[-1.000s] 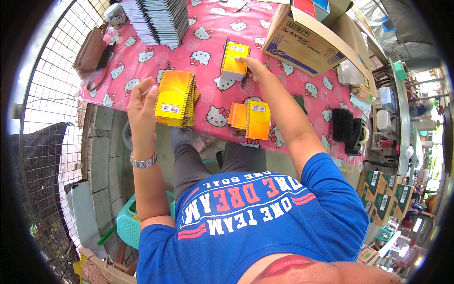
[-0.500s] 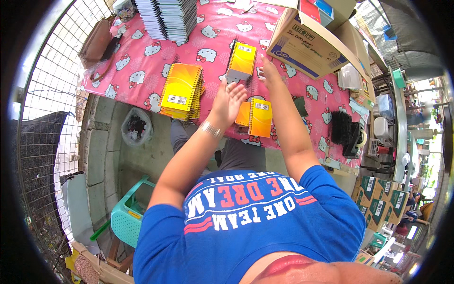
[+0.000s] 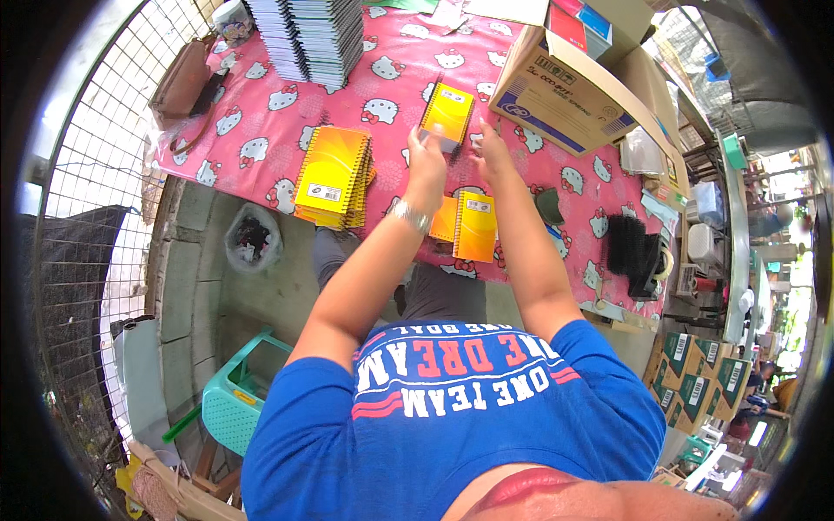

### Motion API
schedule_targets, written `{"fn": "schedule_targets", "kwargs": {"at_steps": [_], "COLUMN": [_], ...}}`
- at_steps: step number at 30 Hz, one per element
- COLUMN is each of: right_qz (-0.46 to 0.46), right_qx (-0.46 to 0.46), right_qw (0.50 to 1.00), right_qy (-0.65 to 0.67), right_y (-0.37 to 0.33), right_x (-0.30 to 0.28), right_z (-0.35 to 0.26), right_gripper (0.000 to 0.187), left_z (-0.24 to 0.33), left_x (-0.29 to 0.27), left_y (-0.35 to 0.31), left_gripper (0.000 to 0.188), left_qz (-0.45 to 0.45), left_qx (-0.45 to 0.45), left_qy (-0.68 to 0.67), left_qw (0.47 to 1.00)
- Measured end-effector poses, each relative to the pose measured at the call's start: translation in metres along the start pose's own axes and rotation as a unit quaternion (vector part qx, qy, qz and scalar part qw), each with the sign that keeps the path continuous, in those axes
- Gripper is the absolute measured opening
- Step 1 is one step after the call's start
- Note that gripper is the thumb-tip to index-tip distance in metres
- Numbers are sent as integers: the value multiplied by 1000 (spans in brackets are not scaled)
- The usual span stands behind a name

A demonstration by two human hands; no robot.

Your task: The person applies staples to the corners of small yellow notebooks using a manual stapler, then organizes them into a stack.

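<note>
Yellow spiral notebook (image 3: 448,113) lies on the pink cartoon-cat tablecloth (image 3: 261,113), far side. Left hand (image 3: 428,158) pinches its near edge; right hand (image 3: 492,149) rests fingers-down just beside it, gripping nothing. Best lifted with the covers kept flat and the coil untouched. White rectangular label on the notebook stack (image 3: 333,176) at left. Brown cardboard box (image 3: 560,94) with dark print on its side stands right; grey notebook pile (image 3: 304,39) behind.

Table, pink cat-print cloth (image 3: 261,130): yellow notebook stacks (image 3: 334,176), grey notebook pile (image 3: 308,39), cardboard box (image 3: 565,104).
</note>
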State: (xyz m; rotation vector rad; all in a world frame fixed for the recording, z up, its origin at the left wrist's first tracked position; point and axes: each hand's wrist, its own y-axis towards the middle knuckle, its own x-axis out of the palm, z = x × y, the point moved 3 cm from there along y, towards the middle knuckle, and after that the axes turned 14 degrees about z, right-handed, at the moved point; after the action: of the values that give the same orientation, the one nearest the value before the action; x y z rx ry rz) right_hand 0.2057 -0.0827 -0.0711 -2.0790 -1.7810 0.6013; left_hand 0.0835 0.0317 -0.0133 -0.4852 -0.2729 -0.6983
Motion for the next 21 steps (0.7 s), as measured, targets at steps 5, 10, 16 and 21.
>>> {"fn": "schedule_targets", "kwargs": {"at_steps": [5, 10, 16, 21], "right_qz": [-155, -312, -364, -375], "right_qx": [-133, 71, 130, 159], "right_qw": [976, 947, 919, 911], "right_qy": [79, 2, 80, 66], "right_y": [-111, -196, -218, -220], "right_x": [4, 76, 108, 102], "right_z": [-9, 41, 26, 17], "right_gripper": [58, 71, 44, 42], "left_z": [125, 137, 129, 137], "left_x": [-125, -170, -163, -158], "left_y": [16, 37, 51, 45], "left_gripper": [66, 77, 90, 105], "left_qz": [75, -79, -100, -47], "left_qx": [423, -148, -124, -56], "left_qy": [371, 267, 395, 496], "left_qw": [823, 949, 905, 865]}}
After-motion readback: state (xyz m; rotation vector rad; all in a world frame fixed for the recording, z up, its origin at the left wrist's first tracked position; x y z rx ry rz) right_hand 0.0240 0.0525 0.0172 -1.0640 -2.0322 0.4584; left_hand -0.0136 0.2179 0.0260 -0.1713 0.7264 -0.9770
